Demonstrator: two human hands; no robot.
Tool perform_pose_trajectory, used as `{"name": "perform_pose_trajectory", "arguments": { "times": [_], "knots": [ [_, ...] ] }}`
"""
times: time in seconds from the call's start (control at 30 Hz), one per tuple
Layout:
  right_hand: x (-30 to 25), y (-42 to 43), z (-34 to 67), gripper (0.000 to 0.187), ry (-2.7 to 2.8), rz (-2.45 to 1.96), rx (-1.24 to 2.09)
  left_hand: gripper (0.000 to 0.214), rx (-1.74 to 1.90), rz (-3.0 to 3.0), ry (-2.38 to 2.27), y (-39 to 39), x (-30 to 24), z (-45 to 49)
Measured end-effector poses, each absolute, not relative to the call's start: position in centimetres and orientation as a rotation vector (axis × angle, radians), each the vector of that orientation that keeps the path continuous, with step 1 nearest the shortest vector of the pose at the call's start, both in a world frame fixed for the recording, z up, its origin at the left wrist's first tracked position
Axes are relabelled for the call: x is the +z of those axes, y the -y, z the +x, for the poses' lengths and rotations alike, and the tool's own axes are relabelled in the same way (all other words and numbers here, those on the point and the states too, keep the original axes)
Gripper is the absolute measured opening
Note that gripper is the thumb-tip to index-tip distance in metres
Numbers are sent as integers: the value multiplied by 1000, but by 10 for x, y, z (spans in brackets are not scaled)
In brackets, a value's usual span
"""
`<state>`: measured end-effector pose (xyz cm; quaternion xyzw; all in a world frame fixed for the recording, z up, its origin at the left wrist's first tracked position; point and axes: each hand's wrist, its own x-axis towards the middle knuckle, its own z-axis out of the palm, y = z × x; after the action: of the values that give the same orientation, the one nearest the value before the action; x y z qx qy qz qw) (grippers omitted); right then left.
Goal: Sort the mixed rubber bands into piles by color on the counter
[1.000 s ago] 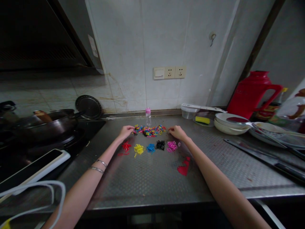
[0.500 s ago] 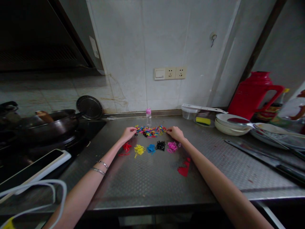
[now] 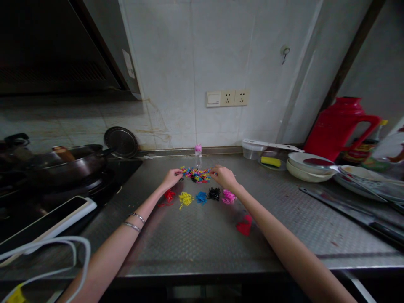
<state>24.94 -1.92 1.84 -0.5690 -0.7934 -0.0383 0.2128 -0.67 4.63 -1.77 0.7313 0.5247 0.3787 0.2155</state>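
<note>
A mixed pile of small coloured rubber bands [image 3: 196,174] lies on the metal counter. At its left edge is my left hand [image 3: 172,177], thumb and fingertips pinched together at the bands. My right hand [image 3: 223,176] reaches over the right edge with its fingertips closed among them. What either pinch holds is too small to make out. Nearer to me is a row of sorted heaps: red bands [image 3: 169,196], yellow bands [image 3: 186,199], blue bands [image 3: 201,197], black bands [image 3: 213,193] and pink bands [image 3: 228,196]. Behind the pile stands a small clear bottle with a pink cap [image 3: 198,155].
A red heart-shaped piece [image 3: 244,226] lies by my right forearm. On the left are a pan [image 3: 72,162] on the stove and a white-edged device [image 3: 59,225] with cables. To the right are bowls [image 3: 309,170], a long knife [image 3: 344,210] and a red thermos [image 3: 337,128].
My right hand has moved left, further over the mixed pile. My left hand stays at the pile's left edge. The whole view has shifted slightly.
</note>
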Motion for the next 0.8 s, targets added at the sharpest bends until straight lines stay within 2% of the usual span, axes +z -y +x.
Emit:
{"name": "perform_pose_trajectory", "arguments": {
  "times": [0.13, 0.33, 0.57, 0.8],
  "knots": [
    [22, 42, 212, 24, 2388, -1360, -7, 31, 1030, 2104, -1530, -46, -19, -8],
    [15, 69, 177, 27, 2614, -1131, 20, 24, 953, 2156, -1615, -47, -20, -19],
    [18, 55, 197, 29, 2489, -1214, -4, 19, 822, 2191, -1556, -43, -17, -22],
    [18, 21, 255, 29, 2186, -1505, -14, 14, 801, 2186, -1545, -40, -16, -20]
  ]
}}
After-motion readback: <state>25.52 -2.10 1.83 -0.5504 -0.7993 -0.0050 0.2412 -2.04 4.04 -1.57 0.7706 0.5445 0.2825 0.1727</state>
